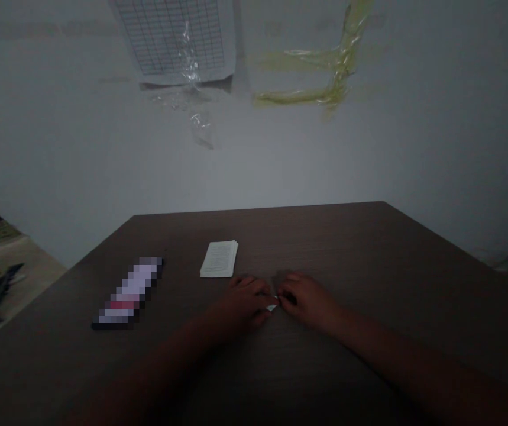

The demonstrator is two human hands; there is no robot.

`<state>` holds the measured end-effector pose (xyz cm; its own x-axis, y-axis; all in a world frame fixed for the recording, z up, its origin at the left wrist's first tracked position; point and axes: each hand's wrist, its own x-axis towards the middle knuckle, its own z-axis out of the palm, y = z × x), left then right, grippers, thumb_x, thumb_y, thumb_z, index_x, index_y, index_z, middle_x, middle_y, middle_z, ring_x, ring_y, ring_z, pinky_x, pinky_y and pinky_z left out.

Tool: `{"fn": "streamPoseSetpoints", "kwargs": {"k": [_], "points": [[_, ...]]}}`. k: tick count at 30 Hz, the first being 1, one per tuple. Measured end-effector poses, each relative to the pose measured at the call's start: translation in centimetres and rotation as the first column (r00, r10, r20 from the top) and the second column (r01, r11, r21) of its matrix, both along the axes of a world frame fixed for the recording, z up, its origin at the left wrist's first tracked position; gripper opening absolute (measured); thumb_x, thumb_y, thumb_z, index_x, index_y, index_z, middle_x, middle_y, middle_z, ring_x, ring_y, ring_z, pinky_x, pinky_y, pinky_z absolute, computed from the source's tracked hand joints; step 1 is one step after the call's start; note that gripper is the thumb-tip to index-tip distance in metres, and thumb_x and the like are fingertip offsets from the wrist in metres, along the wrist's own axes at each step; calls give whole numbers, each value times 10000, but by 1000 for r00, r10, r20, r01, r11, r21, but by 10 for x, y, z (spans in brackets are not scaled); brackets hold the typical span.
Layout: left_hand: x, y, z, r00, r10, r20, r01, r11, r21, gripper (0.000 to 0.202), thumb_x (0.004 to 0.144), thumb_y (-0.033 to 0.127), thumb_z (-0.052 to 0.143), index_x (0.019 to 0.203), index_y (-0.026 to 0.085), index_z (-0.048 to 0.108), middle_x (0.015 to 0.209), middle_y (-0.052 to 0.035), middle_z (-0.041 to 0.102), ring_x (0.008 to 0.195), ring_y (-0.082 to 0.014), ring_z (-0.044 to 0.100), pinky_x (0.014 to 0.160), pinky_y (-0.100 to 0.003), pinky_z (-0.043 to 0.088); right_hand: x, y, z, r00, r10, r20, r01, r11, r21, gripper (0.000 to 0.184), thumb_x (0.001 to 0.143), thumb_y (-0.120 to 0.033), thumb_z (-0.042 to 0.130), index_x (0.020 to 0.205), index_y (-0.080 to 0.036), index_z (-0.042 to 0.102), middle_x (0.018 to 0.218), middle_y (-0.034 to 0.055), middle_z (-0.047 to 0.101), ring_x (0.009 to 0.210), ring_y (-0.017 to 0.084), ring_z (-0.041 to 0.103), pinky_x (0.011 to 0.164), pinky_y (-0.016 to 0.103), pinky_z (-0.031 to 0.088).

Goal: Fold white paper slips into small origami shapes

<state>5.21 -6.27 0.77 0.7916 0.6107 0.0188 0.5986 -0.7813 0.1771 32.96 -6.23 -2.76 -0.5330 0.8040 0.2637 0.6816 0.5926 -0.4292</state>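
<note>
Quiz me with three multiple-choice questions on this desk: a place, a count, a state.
1. Where is the stack of printed sheets?
A) On the floor
B) On the table, beyond the hands
C) On the wall

2. How many hands show?
A) One
B) Two
C) Three

3. How do the left hand and right hand stand?
A) Fingertips together at a small white scrap
B) Far apart
C) Palms up

1 B: it lies on the dark wood top.
2 B: one left, one right.
3 A: they meet at the scrap.
</note>
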Motion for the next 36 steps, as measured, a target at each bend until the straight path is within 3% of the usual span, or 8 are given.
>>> {"fn": "streamPoseSetpoints", "kwargs": {"k": [9, 20, 26, 36], "points": [[-1, 0, -6, 998, 25, 48, -25, 1000, -13, 323, 1231, 220, 882, 1525, 336, 950, 1453, -67, 868, 1398, -331, 810, 1255, -496, 595, -2, -4, 3, 997, -77, -9, 76, 995, -58, 211, 1030, -107, 913, 919, -252, 808, 1001, 49, 812, 1020, 282, 784, 938, 392, 592], [2, -3, 0, 999, 46, 21, -46, 999, -19, 345, 1256, 240, 855, 1564, 359, 956, 1486, -74, 874, 1422, -342, 816, 1264, -524, 619, 0, 2, 0, 990, -138, -26, 136, 987, -86, 224, 973, -68, 864, 904, -255, 762, 970, 41, 798, 904, 250, 731, 852, 367, 552], [0, -3, -7, 997, 49, 63, -49, 999, 6, 343, 1240, 245, 877, 1549, 370, 958, 1469, -71, 868, 1407, -339, 810, 1241, -501, 603, 2, -4, -1, 994, -93, -66, 87, 993, -82, 207, 983, -99, 901, 939, -257, 774, 1001, 34, 789, 986, 266, 750, 935, 391, 566], [2, -7, -4, 999, 32, 37, -33, 999, 32, 310, 1256, 243, 851, 1522, 357, 963, 1414, -73, 864, 1352, -319, 811, 1250, -490, 610, -4, -6, 2, 986, -157, -50, 149, 980, -132, 206, 981, -96, 897, 916, -253, 781, 999, 50, 811, 993, 282, 769, 930, 401, 566]]}}
